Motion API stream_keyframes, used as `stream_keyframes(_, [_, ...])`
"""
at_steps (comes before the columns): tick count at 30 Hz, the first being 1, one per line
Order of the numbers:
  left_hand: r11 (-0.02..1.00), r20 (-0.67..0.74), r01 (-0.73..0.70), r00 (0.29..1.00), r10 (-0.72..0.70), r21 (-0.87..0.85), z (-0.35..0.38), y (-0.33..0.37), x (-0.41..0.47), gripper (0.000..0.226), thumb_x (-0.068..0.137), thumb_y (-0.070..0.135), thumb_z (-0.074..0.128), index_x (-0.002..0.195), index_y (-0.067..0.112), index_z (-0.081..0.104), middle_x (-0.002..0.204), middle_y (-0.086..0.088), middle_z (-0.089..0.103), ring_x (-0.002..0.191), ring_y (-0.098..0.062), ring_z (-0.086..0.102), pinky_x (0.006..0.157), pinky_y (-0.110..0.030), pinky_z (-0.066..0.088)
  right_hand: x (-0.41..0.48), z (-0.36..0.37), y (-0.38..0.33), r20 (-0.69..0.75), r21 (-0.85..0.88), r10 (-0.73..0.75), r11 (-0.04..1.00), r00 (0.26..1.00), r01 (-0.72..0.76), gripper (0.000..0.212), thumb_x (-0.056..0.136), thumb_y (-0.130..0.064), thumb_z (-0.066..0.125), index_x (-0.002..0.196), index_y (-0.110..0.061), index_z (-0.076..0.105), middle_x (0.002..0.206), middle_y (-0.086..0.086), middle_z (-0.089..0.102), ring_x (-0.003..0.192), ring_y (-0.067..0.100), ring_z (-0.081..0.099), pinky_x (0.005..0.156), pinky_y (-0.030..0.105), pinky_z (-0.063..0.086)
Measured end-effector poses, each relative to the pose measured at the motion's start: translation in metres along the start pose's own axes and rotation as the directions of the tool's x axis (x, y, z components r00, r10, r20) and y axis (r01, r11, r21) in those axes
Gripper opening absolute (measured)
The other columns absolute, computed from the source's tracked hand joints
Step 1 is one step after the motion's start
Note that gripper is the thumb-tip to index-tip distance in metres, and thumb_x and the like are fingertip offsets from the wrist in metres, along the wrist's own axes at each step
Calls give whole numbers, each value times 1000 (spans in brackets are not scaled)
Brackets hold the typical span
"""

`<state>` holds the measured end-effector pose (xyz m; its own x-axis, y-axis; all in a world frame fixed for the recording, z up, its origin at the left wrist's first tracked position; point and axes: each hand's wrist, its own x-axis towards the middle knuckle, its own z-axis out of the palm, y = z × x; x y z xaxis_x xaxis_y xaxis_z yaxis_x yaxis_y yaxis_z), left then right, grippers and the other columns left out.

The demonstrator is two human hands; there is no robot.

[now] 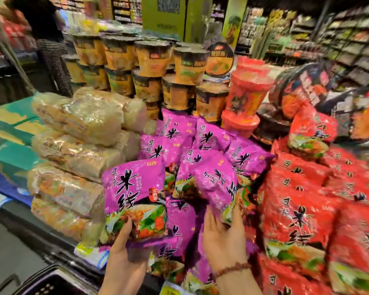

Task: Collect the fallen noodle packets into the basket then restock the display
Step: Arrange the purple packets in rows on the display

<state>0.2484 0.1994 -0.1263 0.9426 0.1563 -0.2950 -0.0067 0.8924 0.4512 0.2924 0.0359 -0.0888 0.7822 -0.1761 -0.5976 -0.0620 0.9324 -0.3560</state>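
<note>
Purple noodle packet (134, 201) is held upright at the near middle of the scene, just in front of the display. It is gripped along its lower edge by the left hand (124, 250), thumb curled over the printed face. A second purple packet (217, 184) is taken at its lower corner by the right hand (224, 237). The fingers appear pinched round the film, though blur softens the detail. This packet lies tilted against the purple pile (179, 145), which slopes up toward the far noodle cups (151, 60).

Red packets (296, 209) are stacked just to the right of the pile, and clear-wrapped bundles (79, 133) to the left. The basket (45, 282) is seen only as a dark rim at the near left corner, and its contents cannot be made out.

Restocking is judged to be the step in hand, with collection apparently done.

The next move calls for the left-hand packet to be laid face up on the purple pile. It should be kept clear of the red stack, and the right-hand packet squared beside it. The film looks slick and the pile loose, so a flat, gentle placing is advised or neighbours may be set sliding.
</note>
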Motion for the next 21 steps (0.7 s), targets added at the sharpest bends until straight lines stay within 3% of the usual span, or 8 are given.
stream_keyframes(2, [998, 45, 56, 997, -57, 18, 1, 5, 5, 64, 7, 24, 99, 66, 10, 79, 81, -11, 76, 66, -23, 73, 49, -38, 58, 3, -3, 9, 43, 50, 203, 978, 978, -205, 77, 76, -35, 77, 135, 1, 44, 127, 22, 55, 113, 28, 57, 83, 34, 52])
stream_keyframes(4, [996, 5, 84, 996, -84, 40, -2, 7, 17, 64, 10, 26, 99, 69, 11, 80, 86, -11, 76, 69, -24, 74, 54, -41, 60, 0, -1, 15, 45, -142, 341, 932, 939, -332, 68, 89, -41, 60, 132, 9, 43, 113, 27, 62, 102, 33, 61, 69, 37, 59])
stream_keyframes(8, [991, -48, 123, 992, -121, 56, -16, 8, 34, 101, 22, 36, 102, 112, 4, 68, 105, -13, 59, 100, -31, 61, 98, -55, 46, -10, -8, 2, 34, -716, 358, 660, 933, -227, 58, 96, -47, 45, 112, 8, 54, 90, 26, 71, 71, 29, 70, 54, 32, 57])
stream_keyframes(10, [989, -64, 139, 989, -136, 41, -19, 7, 36, 114, 31, 36, 102, 131, 6, 55, 105, -14, 52, 103, -32, 54, 96, -56, 48, -14, -11, -8, 73, -923, 206, 386, 976, -13, 50, 98, -42, 47, 98, 6, 64, 73, 17, 72, 54, 21, 66, 49, 28, 52])
stream_keyframes(12, [984, -49, 171, 984, -169, 53, -19, 7, 39, 102, 28, 35, 102, 118, 10, 61, 102, -10, 57, 89, -30, 62, 71, -46, 59, -13, -18, -15, 250, -966, -30, 63, 968, 252, 40, 93, -36, 59, 81, 2, 66, 60, 9, 69, 48, 17, 64, 51, 31, 54])
stream_keyframes(15, [973, -10, 219, 976, -219, 77, -16, 4, 40, 100, 23, 34, 102, 112, 11, 65, 106, -12, 63, 82, -27, 68, 64, -41, 59, -5, -21, -24, 501, -864, -327, -245, 801, 440, 29, 79, -34, 75, 65, -14, 61, 56, 4, 62, 51, 12, 58, 56, 30, 53])
stream_keyframes(18, [965, -11, 245, 970, -245, 98, -13, 0, 42, 102, 15, 31, 102, 109, 7, 69, 110, -14, 68, 87, -28, 70, 76, -46, 56, 10, -13, -33, 585, -809, -469, -279, 661, 518, 33, 69, -33, 84, 86, -25, 56, 85, -9, 57, 79, 9, 57, 71, 25, 48])
stream_keyframes(21, [962, 5, 254, 967, -256, 101, -10, -1, 42, 93, 11, 29, 102, 98, 8, 75, 104, -13, 72, 87, -28, 72, 77, -48, 56, 40, -6, -46, 572, -820, -361, -288, 736, 495, 95, 58, -47, 88, 136, -27, 38, 131, -10, 36, 125, 9, 36, 108, 34, 35])
